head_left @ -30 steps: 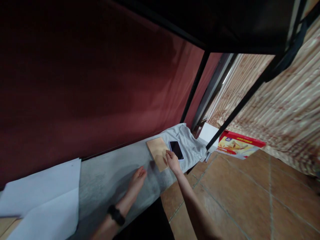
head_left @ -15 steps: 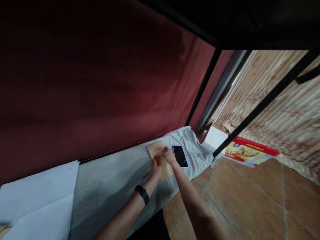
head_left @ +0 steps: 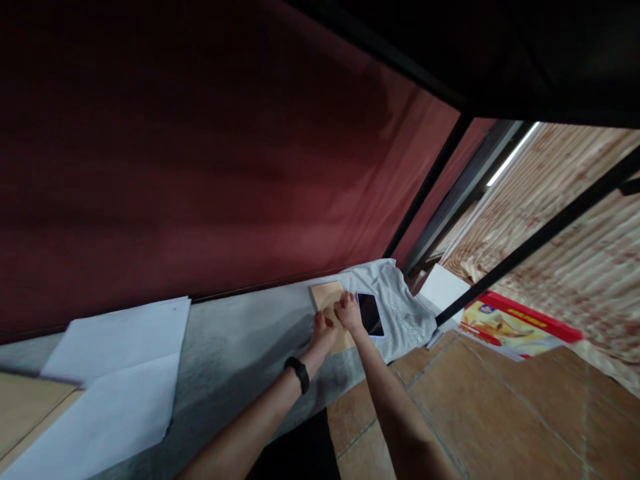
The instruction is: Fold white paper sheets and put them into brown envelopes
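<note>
The main change over the last second is in the left hand [head_left: 324, 335]: it was well apart from the flat tan piece [head_left: 327, 293] then, and now it is on its left side, so both hands work at the one thing. The right hand [head_left: 349, 313] was near the piece's right edge and is now further over it, fingers bent and drawn together, just beside the left. The left hand's fingers are curled in too, with little gap to the thumb. Neither is spread wide, but the fingertips are too small and shaded to tell whether either pinches an edge or merely presses on the surface. The tan piece, which looks like paper or thin card, lies flat towards the right end of the grey bench [head_left: 235, 340], partly covered by the hands. A dark-screened phone [head_left: 371, 315] lies just to its right, apart from it, on a rumpled grey cloth [head_left: 410, 317]. Well to the left are white sheets [head_left: 135, 347], and more tan material [head_left: 30, 407] shows at the near left. The piece has stayed in about the same place beside the phone; judging by this, the change is one of grip or contact, and any handling is now two-handed.
</note>
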`<action>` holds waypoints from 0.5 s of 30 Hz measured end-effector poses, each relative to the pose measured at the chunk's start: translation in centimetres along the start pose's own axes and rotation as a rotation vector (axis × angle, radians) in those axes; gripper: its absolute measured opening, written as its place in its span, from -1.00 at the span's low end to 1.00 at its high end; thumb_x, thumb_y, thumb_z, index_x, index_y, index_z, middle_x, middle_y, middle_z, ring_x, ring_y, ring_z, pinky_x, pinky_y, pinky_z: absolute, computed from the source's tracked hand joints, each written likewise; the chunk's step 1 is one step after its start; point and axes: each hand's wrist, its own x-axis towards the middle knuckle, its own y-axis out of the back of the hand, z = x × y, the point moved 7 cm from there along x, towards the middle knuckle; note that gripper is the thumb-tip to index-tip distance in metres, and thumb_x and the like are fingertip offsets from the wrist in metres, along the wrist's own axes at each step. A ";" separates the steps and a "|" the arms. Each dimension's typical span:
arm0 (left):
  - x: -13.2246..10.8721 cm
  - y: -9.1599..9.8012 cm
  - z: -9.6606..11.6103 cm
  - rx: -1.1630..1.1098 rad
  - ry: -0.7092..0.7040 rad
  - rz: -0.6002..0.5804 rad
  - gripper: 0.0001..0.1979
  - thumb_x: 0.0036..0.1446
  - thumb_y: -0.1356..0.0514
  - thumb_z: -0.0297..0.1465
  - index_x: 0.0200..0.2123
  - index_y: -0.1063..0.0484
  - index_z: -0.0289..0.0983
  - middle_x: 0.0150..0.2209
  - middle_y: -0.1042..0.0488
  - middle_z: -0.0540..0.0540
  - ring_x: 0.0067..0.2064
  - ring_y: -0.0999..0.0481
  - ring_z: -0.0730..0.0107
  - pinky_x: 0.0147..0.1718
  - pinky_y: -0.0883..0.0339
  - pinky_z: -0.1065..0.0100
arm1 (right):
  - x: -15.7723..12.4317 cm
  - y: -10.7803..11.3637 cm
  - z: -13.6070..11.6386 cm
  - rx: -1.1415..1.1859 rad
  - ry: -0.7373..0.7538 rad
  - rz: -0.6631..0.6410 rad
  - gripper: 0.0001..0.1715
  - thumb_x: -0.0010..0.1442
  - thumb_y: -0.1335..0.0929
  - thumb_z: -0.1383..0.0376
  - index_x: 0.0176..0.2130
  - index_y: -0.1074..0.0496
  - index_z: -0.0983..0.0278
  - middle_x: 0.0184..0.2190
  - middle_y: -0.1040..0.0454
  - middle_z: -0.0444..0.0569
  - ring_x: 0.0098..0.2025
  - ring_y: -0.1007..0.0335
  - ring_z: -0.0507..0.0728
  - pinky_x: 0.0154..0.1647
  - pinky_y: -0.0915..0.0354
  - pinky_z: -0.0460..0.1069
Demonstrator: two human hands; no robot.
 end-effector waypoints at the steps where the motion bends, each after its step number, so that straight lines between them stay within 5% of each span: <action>1: -0.8 0.9 -0.1 0.015 0.010 0.048 -0.46 0.13 -0.19 -0.53 0.20 -0.30 -0.47 0.18 -0.37 -0.44 0.25 -0.36 -0.05 0.22 -0.21 0.06 | -0.8 0.0 -0.4 0.000 0.037 0.023 -0.58 0.21 -0.28 0.35 0.06 -0.39 0.40 0.05 -0.45 0.26 0.15 -0.34 0.29 0.20 -0.23 0.14; 4: -4.6 4.9 -0.9 0.112 -0.018 0.132 -0.37 0.04 -0.22 -0.54 0.23 -0.32 -0.33 0.32 -0.27 -0.35 0.38 -0.19 -0.01 0.34 -0.05 0.06 | -5.2 -1.1 -2.1 0.038 0.215 0.123 -0.44 0.28 -0.25 0.29 0.23 -0.28 0.41 0.25 -0.29 0.31 0.31 -0.19 0.34 0.29 -0.19 0.23; 6: -8.3 8.1 -0.9 0.365 -0.190 0.116 -0.35 0.13 -0.15 -0.48 0.31 -0.24 -0.27 0.42 -0.12 -0.27 0.43 -0.10 0.09 0.37 -0.04 0.06 | -9.4 -3.3 -3.6 0.055 0.362 0.115 -0.41 0.35 -0.20 0.25 0.30 -0.22 0.38 0.32 -0.22 0.27 0.36 -0.14 0.30 0.30 -0.23 0.22; 11: -18.1 19.8 -1.8 1.011 -0.359 0.372 -0.36 0.24 -0.02 -0.44 0.39 -0.12 -0.31 0.45 -0.02 -0.29 0.46 0.00 0.01 0.32 -0.12 -0.05 | -19.7 -9.5 -7.5 -0.034 0.596 0.015 -0.38 0.38 -0.21 0.25 0.37 -0.16 0.27 0.37 -0.19 0.18 0.39 -0.11 0.30 0.28 -0.25 0.27; 15: -23.6 28.2 -1.7 1.353 -0.277 0.586 -0.36 0.33 0.01 -0.21 0.37 -0.16 -0.42 0.41 -0.09 -0.42 0.44 -0.03 -0.16 0.31 -0.05 -0.19 | -22.7 -10.9 -9.4 -0.167 0.617 0.018 -0.42 0.39 -0.22 0.27 0.34 -0.24 0.32 0.35 -0.24 0.23 0.37 -0.16 0.35 0.35 -0.09 0.34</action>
